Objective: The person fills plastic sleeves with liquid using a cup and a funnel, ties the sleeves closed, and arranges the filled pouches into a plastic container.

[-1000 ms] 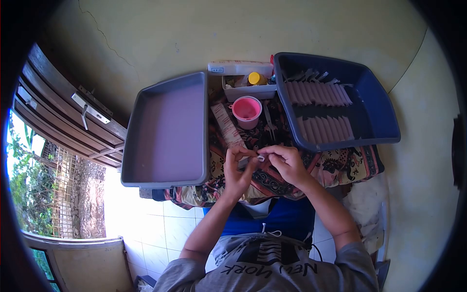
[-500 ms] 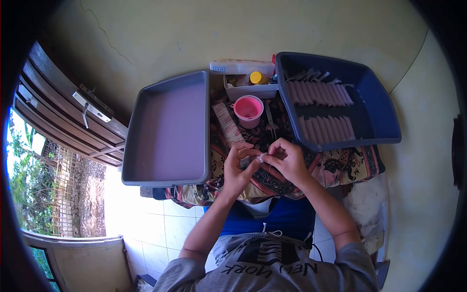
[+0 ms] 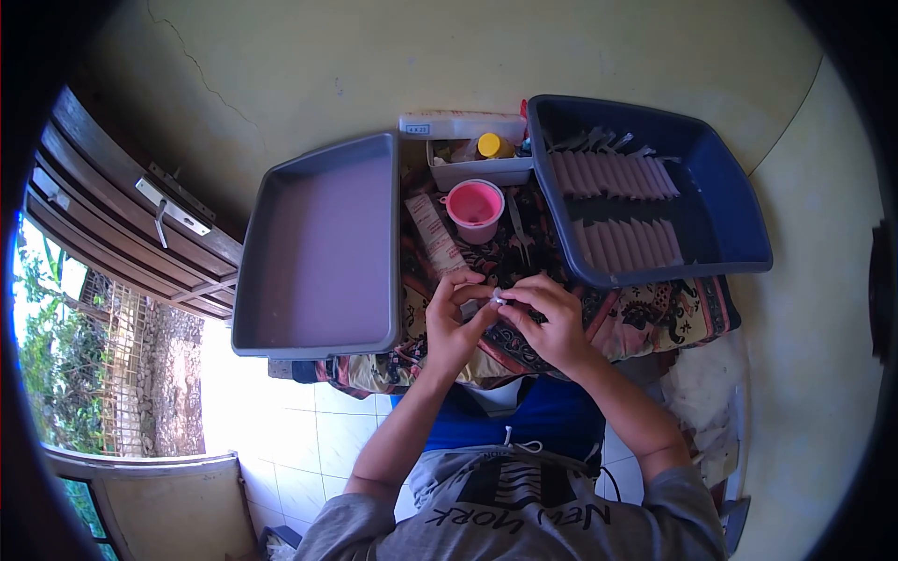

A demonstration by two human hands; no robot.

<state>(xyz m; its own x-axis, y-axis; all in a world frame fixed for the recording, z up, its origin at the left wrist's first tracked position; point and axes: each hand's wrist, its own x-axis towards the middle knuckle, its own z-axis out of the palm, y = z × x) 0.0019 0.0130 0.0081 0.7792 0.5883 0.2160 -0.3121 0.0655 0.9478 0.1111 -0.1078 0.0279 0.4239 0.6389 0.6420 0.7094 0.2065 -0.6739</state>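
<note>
My left hand [image 3: 453,318] and my right hand [image 3: 554,320] meet over the patterned cloth. Between their fingertips they pinch a small whitish piece [image 3: 499,297] that looks like thin plastic; most of it is covered by the fingers. Just beyond the left hand lies a long printed plastic packet [image 3: 433,234]. A white cup with a pink funnel [image 3: 475,208] in its mouth stands behind the hands. Right of it lies a slim metal tool, perhaps scissors or tweezers [image 3: 519,229].
On the left stands a grey tub [image 3: 397,271] of pinkish-purple liquid. A dark blue tub [image 3: 739,220] at right holds two rows of filled plastic tubes [image 3: 617,176]. At the back, a white box [image 3: 482,173] contains a yellow-capped jar [image 3: 493,146]. Patterned cloth [image 3: 645,327] lies underneath.
My right hand's fingers have shifted their pinch on the small piece, and its index finger now stretches straighter toward the left hand. The left hand has barely moved.
</note>
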